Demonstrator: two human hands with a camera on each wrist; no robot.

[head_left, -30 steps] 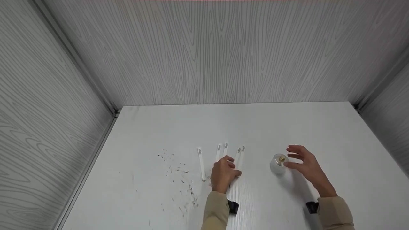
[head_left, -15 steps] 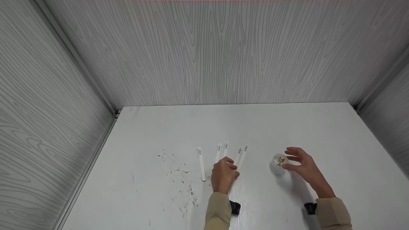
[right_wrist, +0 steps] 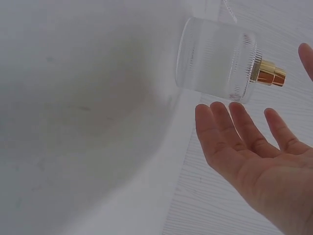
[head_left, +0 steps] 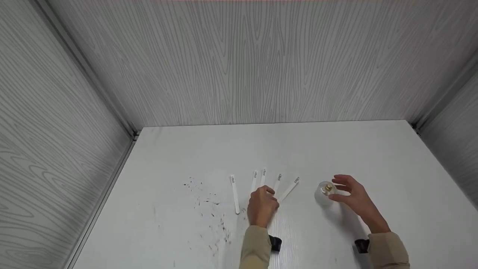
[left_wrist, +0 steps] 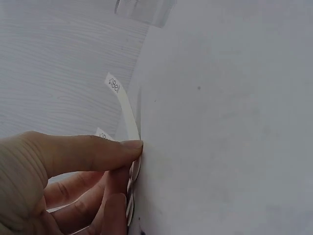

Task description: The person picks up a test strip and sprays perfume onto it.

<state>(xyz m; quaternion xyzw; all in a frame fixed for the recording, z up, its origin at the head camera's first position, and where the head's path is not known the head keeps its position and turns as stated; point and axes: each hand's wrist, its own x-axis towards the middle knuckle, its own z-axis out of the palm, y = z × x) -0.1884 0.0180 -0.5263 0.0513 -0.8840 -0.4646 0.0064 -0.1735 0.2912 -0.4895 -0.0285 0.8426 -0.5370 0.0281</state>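
My left hand pinches a white paper scent strip between thumb and finger. Printed letters mark the strip's free end, which in the head view points up and to the right. Under and beyond that hand lie several similar strips, their lower ends hidden by it; one strip lies apart on the left. A clear ribbed glass perfume bottle with a gold spray neck stands upright on the table. Beside the bottle my right hand is held with fingers spread and relaxed, very near the glass and gripping nothing.
Dark specks and smudges mark the white table to the left of the strips. Wood-grain panels close in the table at the back and both sides.
The strip in my left hand has swung to the right, away from its neighbour. My right hand has shifted slightly left and down beside the bottle. The other strips lie as before.
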